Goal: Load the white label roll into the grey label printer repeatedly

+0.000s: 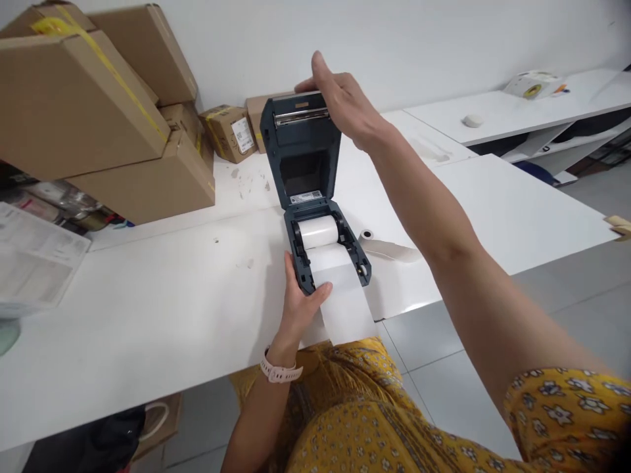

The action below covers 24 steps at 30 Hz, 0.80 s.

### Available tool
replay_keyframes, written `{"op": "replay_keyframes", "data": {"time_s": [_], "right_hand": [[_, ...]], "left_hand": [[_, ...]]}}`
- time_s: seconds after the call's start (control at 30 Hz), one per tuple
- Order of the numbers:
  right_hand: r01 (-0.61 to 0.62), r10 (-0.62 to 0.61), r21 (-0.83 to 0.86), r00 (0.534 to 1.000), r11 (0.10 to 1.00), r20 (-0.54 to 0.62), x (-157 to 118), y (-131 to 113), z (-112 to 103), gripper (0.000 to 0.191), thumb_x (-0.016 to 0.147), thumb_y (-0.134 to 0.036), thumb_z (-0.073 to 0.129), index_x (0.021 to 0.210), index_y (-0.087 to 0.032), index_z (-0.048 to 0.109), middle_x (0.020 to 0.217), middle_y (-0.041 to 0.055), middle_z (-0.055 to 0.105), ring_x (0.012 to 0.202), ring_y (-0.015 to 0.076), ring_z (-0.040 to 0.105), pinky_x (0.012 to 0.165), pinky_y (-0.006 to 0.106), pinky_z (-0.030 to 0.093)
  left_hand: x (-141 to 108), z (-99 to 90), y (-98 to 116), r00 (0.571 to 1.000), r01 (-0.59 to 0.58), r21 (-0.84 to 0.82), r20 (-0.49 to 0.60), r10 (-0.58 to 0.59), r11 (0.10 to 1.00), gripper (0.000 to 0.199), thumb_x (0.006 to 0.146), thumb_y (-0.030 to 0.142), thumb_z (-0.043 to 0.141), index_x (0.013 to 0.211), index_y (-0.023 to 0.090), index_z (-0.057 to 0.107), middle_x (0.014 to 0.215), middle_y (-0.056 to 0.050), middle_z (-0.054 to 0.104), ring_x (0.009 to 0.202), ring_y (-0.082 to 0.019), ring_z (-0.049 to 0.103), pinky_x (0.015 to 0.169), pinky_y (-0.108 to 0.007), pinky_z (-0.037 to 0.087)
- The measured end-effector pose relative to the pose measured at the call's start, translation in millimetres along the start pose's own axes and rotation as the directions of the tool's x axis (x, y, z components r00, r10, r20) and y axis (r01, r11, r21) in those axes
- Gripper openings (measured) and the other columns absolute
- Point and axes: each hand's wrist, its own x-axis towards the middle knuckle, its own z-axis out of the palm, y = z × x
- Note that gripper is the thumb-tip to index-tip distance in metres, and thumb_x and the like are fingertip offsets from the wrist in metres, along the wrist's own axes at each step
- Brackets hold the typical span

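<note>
A dark blue-grey label printer [309, 210] stands on the white table with its lid [298, 146] raised. Inside it sits a white label roll [319, 231], held between two black side guides. From the roll a white label strip [346, 305] runs out over the front and hangs past the table edge. My left hand [302, 303] grips the printer's front left corner, its thumb resting on the strip. At the lid's upper right corner, my right hand [345, 105] holds the edge, thumb pointing up and the other fingers partly hidden behind it.
A small paper roll [367, 234] with a loose tail lies right of the printer. Cardboard boxes [148, 174] are stacked at the left, with a smaller taped box [228, 133] by the wall. A clear plastic bin [37, 263] stands far left. Shelving [532, 138] lines the right.
</note>
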Motion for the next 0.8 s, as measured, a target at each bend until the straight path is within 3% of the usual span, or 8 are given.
{"op": "replay_keyframes", "data": {"time_s": [0.1,0.2,0.3,0.43,0.5,0.6,0.8], "right_hand": [[0.071,-0.074,-0.037,0.993,0.997,-0.087,-40.2,-17.2,-7.9,0.052,0.113,-0.041,0.027,0.120,-0.018,0.073,0.119,0.0047,0.075,0.114,0.0181,0.068,0.102,0.035,0.055],[0.247,-0.260,-0.094,0.950,0.965,-0.174,-117.4,-34.7,-12.7,0.037,0.109,-0.028,0.039,0.122,-0.020,0.073,0.124,0.0058,0.075,0.122,0.0190,0.065,0.108,0.036,0.052],[0.326,-0.342,-0.172,0.937,0.930,-0.075,-195.4,-39.5,-4.6,0.041,0.104,-0.022,0.044,0.140,-0.028,0.063,0.143,0.0059,0.068,0.134,0.0238,0.061,0.116,0.047,0.049],[0.254,-0.246,-0.258,0.967,0.932,0.062,-266.2,-29.0,22.6,0.049,0.099,-0.026,0.047,0.146,-0.032,0.058,0.151,0.0030,0.062,0.144,0.0271,0.055,0.121,0.055,0.043],[0.191,-0.176,-0.263,0.981,0.946,0.078,-284.8,-23.4,37.1,0.048,0.099,-0.032,0.044,0.145,-0.034,0.060,0.151,0.0010,0.063,0.144,0.0280,0.055,0.122,0.058,0.040],[0.096,-0.096,-0.230,0.995,0.969,0.010,-296.9,-18.9,54.2,0.050,0.098,-0.037,0.037,0.140,-0.034,0.066,0.147,0.0004,0.065,0.142,0.0289,0.056,0.123,0.060,0.037],[0.027,-0.030,-0.249,0.999,0.968,-0.011,-302.4,-13.9,63.7,0.051,0.093,-0.039,0.037,0.131,-0.037,0.072,0.131,-0.0011,0.075,0.132,0.0297,0.063,0.121,0.061,0.040]], "left_hand": [[-3.6,0.7,-7.6,1.000,-0.010,-0.001,-0.016,0.010,1.000,0.124,0.080,0.054,0.083,0.168,0.033,-0.004,0.179,-0.010,0.006,0.163,-0.030,0.021,0.130,-0.048,0.029],[-5.9,2.8,-13.4,0.999,-0.044,0.001,-0.022,0.044,0.999,0.124,0.081,0.056,0.082,0.167,0.035,-0.006,0.179,-0.010,0.004,0.164,-0.029,0.017,0.131,-0.049,0.026],[-11.0,4.3,-15.0,0.997,-0.075,0.029,-0.005,0.075,0.997,0.125,0.080,0.056,0.082,0.167,0.036,-0.005,0.179,-0.010,0.007,0.164,-0.030,0.015,0.132,-0.049,0.023],[-22.1,3.2,-13.3,0.996,-0.081,0.030,0.039,0.080,0.996,0.135,0.075,0.060,0.085,0.167,0.034,-0.010,0.177,-0.014,0.014,0.162,-0.033,0.023,0.131,-0.051,0.027],[-24.8,3.2,-10.0,0.997,-0.074,-0.002,0.025,0.074,0.997,0.128,0.080,0.067,0.077,0.167,0.033,-0.010,0.178,-0.012,0.009,0.164,-0.031,0.018,0.131,-0.050,0.027],[-20.4,6.7,-1.4,0.997,-0.058,-0.006,-0.053,0.058,0.998,0.111,0.088,0.076,0.059,0.167,0.035,-0.007,0.179,-0.008,0.007,0.164,-0.028,0.016,0.130,-0.045,0.032],[-5.1,14.1,7.1,0.991,-0.044,0.106,-0.122,0.057,0.993,0.107,0.090,0.067,0.065,0.167,0.037,-0.003,0.176,-0.009,0.021,0.159,-0.028,0.033,0.127,-0.044,0.038]]}}
